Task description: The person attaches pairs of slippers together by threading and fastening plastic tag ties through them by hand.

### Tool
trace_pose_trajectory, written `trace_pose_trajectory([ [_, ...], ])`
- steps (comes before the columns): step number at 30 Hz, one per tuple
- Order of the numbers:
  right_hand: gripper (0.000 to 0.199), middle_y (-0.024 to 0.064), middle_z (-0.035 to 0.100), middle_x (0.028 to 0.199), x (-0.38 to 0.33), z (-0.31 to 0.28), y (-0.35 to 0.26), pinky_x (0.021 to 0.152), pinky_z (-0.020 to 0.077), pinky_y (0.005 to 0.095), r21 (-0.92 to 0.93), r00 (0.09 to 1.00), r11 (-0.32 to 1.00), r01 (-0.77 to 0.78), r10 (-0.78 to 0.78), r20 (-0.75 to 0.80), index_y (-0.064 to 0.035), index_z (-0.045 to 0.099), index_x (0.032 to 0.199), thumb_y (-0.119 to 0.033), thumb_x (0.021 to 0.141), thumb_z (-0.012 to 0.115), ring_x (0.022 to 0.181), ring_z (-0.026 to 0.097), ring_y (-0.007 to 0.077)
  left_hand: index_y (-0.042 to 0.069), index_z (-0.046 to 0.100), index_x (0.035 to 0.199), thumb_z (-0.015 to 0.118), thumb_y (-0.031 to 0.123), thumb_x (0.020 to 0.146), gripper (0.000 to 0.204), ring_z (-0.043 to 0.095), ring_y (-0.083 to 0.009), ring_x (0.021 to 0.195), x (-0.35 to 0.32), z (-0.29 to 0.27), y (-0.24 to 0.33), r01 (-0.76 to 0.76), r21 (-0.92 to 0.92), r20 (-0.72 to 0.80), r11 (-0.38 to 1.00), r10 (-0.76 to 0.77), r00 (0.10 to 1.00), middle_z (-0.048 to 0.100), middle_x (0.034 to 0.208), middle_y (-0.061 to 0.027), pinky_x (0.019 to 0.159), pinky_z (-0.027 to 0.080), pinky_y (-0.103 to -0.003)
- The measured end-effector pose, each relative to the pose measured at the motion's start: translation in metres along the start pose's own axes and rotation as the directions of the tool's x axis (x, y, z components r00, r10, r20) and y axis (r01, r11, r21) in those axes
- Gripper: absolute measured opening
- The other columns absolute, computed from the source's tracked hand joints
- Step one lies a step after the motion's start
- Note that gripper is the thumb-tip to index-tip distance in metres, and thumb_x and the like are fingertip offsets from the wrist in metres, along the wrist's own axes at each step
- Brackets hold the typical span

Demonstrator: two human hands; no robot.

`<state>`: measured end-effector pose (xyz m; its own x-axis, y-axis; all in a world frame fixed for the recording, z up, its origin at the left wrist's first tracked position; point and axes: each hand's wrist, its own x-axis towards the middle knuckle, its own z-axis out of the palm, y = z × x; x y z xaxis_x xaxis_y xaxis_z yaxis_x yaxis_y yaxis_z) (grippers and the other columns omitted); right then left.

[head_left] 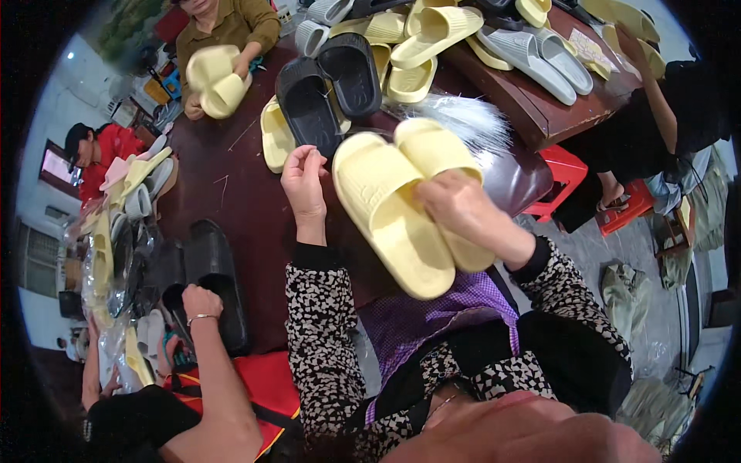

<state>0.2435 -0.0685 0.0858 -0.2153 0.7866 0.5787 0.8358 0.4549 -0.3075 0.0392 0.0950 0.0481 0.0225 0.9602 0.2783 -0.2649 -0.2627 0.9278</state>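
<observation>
Over the near edge of the dark brown table (231, 185), the right hand (455, 208) clamps a pair of pale yellow foam slide sandals (401, 208) sole-up, while the left hand (305, 181), raised just left, pinches its fingertips together.

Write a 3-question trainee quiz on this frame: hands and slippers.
1. True or false: the right hand grips a pair of pale yellow slippers held sole to sole.
2. What does the left hand hold? A) a black slipper B) nothing that can be made out, fingers pinched above the table C) a red stool
3. Fill in: the black slippers lie on the dark brown ____.

Key: 1 false, they are side by side, soles up; 2 B; 3 table.
</observation>
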Motion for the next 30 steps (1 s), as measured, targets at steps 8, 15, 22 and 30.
trace_pose_trajectory([
  [8, 0.012, 0.0166, 0.061, 0.074, 0.026, -0.091, 0.085, 0.066, 0.0488, 0.0399, -0.329, 0.966, 0.929, -0.167, 0.088, -0.242, -0.0011, 0.065, 0.088, -0.002, 0.076, 0.063, 0.07, 0.061, 0.0325, 0.003, 0.061, 0.096, 0.057, 0.01, 0.09, 0.011, 0.048, -0.0042, 0.059, -0.009, -0.004, -0.002, 0.168, 0.228, 0.056, 0.959, -0.186, 0.981, 0.058, 0.075, 0.0001, 0.054, 0.04, -0.018],
  [15, 0.014, 0.0166, 0.064, 0.082, 0.036, -0.132, 0.204, 0.072, 0.0487, 0.0383, -0.42, 0.93, 0.855, -0.305, 0.173, -0.324, -0.006, 0.066, 0.095, -0.014, 0.085, 0.06, 0.079, 0.063, 0.0328, 0.002, 0.061, 0.093, 0.057, 0.01, 0.089, 0.009, 0.049, -0.0049, 0.059, -0.013, -0.002, -0.017, 0.138, 0.332, 0.126, 0.933, -0.189, 0.974, 0.057, 0.073, 0.0008, 0.054, 0.041, -0.019],
  [22, 0.017, 0.0186, 0.064, 0.086, 0.043, -0.139, 0.241, 0.074, 0.0485, 0.0389, -0.433, 0.899, 0.802, -0.412, 0.283, -0.333, -0.0065, 0.065, 0.099, -0.015, 0.086, 0.058, 0.082, 0.063, 0.0334, 0.001, 0.062, 0.087, 0.058, 0.009, 0.086, 0.008, 0.057, -0.0106, 0.066, -0.024, -0.007, -0.033, -0.224, 0.621, 0.298, 0.751, 0.038, 0.954, 0.059, 0.074, -0.0027, 0.06, 0.047, -0.026],
  [30, 0.019, 0.0211, 0.063, 0.087, 0.052, -0.146, 0.278, 0.076, 0.0477, 0.0406, -0.431, 0.875, 0.777, -0.46, 0.313, -0.37, -0.007, 0.063, 0.103, -0.016, 0.088, 0.054, 0.086, 0.062, 0.0356, 0.003, 0.062, 0.087, 0.059, 0.011, 0.084, 0.009, 0.062, -0.0274, 0.076, -0.027, 0.017, -0.02, -0.445, 0.744, 0.481, 0.498, 0.063, 0.874, 0.063, 0.084, -0.0115, 0.069, 0.049, -0.035],
])
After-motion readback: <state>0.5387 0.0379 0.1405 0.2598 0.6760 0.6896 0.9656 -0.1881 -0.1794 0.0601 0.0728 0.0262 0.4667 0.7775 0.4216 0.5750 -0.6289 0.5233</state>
